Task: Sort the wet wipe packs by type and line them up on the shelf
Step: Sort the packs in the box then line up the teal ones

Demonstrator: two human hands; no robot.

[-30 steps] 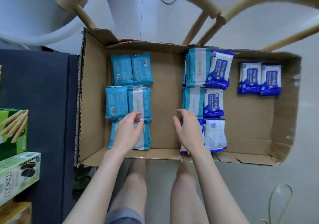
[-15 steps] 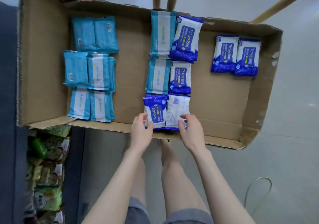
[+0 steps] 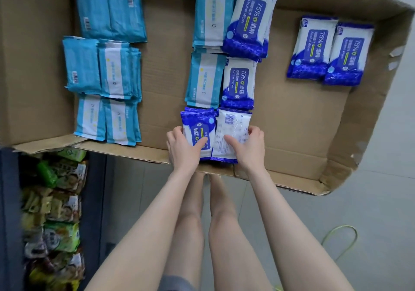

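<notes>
Several green and yellow snack packets (image 3: 56, 201) lie blurred on a dark blue shelf (image 3: 9, 201) at the lower left, below the near flap of a wide, shallow brown cardboard box (image 3: 303, 138). In the box's left part, teal plastic wet wipe packs (image 3: 107, 66) lie flat in three rows of two, some showing a barcode. In the middle runs a double column: two teal-and-white packs (image 3: 205, 79) on its left, two blue-and-white alcohol wipe packs (image 3: 239, 82) touching them on its right. At the column's near end, just inside the near wall, two more alcohol packs lie side by side. The left hand (image 3: 183, 149) grips the blue face-up pack (image 3: 197, 122), thumb across its top, fingers curled round its left edge. The right hand (image 3: 249, 147) grips the white back-side pack (image 3: 233, 124), thumb on its printed face, fingers curled round its right edge. Well apart to the right, a pair of alcohol packs (image 3: 312, 48) lies face up, edges touching, near the right wall. A yellow-green cord (image 3: 345, 226) loops on the grey floor at the lower right.
</notes>
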